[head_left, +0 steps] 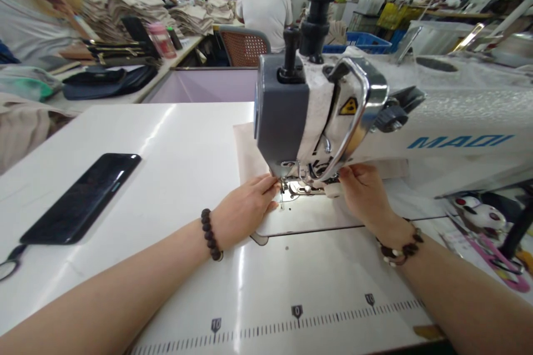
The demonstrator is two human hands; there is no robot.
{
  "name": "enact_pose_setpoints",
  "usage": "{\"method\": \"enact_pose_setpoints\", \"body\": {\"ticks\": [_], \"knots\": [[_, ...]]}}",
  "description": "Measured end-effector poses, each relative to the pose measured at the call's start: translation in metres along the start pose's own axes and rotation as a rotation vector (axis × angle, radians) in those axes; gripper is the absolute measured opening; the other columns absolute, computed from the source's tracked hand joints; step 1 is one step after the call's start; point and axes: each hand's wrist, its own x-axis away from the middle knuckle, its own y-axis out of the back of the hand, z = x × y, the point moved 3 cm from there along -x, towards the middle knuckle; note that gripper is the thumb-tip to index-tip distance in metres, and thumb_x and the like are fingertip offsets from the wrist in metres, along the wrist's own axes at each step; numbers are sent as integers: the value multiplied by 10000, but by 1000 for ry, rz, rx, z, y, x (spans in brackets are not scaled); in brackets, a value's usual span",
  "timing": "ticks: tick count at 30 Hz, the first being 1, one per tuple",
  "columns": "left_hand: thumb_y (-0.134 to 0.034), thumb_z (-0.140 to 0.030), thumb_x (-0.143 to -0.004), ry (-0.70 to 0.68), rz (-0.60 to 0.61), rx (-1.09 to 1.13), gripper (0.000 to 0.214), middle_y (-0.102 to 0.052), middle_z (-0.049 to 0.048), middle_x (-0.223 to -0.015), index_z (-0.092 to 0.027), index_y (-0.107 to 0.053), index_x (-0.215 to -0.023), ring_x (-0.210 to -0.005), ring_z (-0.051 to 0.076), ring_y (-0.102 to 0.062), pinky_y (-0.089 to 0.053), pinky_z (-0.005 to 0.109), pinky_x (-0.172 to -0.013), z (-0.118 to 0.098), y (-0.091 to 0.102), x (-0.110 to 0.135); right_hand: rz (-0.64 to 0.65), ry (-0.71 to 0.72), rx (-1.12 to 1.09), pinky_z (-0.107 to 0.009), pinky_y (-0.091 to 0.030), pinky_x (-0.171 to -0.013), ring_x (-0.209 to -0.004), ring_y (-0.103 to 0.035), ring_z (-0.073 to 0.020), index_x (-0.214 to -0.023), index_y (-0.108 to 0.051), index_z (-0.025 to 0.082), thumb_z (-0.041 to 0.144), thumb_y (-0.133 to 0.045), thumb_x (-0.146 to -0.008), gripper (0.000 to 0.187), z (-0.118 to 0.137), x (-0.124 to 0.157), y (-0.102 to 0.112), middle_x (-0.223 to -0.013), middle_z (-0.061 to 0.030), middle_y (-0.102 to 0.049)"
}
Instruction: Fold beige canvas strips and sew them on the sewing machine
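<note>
A white and grey sewing machine (325, 111) stands on the white table (175, 144). My left hand (245, 208) lies left of the needle area (297, 183), fingers pressed together on a small beige fabric piece (250, 152) that runs under the machine head. My right hand (362, 188) is right of the presser foot, fingers pinched on a small pale fabric piece (333, 189). Bead bracelets are on both wrists. The needle itself is partly hidden by the machine's metal guard.
A black phone (83, 197) lies on the table to the left. A ruler scale (291, 324) runs along the near edge. Pink scissors (499, 260) lie at the right. Behind, a person in white sits by stacked beige fabric (125, 5).
</note>
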Motion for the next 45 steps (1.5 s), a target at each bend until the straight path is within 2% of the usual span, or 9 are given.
{"method": "enact_pose_setpoints", "body": {"ticks": [5,14,17,19,21,24,29,37,45], "knots": [[-397,-189,-908,3,0,-2,220,-533,99,-1041,-77,-504,-1064,-1005,195,-502,-444,312,-919,0,0,0,-126,22,73,-243,-231,-393,-363,-270,-93,-422,-248,239,394,-419,-778,425,3,0,5,-393,51,-213],[-413,-218,-909,60,84,-36,229,-517,99,-1098,-85,-513,-1064,-1012,203,-487,-435,333,-923,-6,2,0,-138,123,113,-221,-216,-383,-359,-270,-80,-439,-291,223,341,-376,-807,396,1,-2,4,-384,60,-258],[-391,-244,-917,75,132,-91,253,-529,112,-1071,-77,-531,-1044,-953,224,-502,-472,365,-832,-12,6,3,-74,224,126,-221,-298,-451,-419,-365,-93,-448,-335,209,348,-377,-831,410,3,3,2,-419,43,-330],[-385,-285,-918,82,168,-109,275,-548,111,-996,-79,-555,-985,-873,228,-511,-486,364,-737,-19,10,6,55,330,153,-223,-347,-514,-505,-455,-107,-501,-451,189,341,-411,-842,376,7,11,-4,-503,11,-458],[-398,-317,-913,64,186,-110,287,-558,99,-907,-90,-574,-917,-798,218,-504,-476,346,-667,-27,13,9,252,462,241,-227,-368,-552,-579,-505,-118,-686,-592,170,301,-410,-873,292,12,22,-15,-633,-23,-558],[-417,-294,-910,-45,184,-114,267,-561,66,-802,-112,-588,-817,-760,200,-487,-447,326,-671,-38,15,14,458,573,389,-236,-366,-567,-622,-517,-127,-978,-609,154,263,-347,-922,290,14,36,-29,-708,-35,-575],[-430,-269,-911,-163,164,-142,259,-559,48,-756,-100,-580,-784,-765,183,-480,-420,310,-715,-42,12,18,490,581,459,-235,-332,-573,-632,-483,-121,-1025,-594,173,266,-345,-930,282,11,38,-37,-697,-18,-535],[-427,-218,-909,-161,171,-48,223,-551,53,-788,-106,-569,-779,-779,174,-484,-434,314,-755,-40,10,20,471,615,495,-253,-282,-540,-592,-430,-125,-963,-611,158,249,-321,-933,306,13,38,-36,-660,-16,-509],[-419,-110,-888,-102,276,94,169,-566,84,-898,-84,-581,-927,-893,191,-506,-477,304,-799,-45,21,22,467,785,444,-289,-268,-552,-570,-410,-139,-803,-632,148,274,-320,-941,363,22,50,-35,-620,-17,-512]]}}
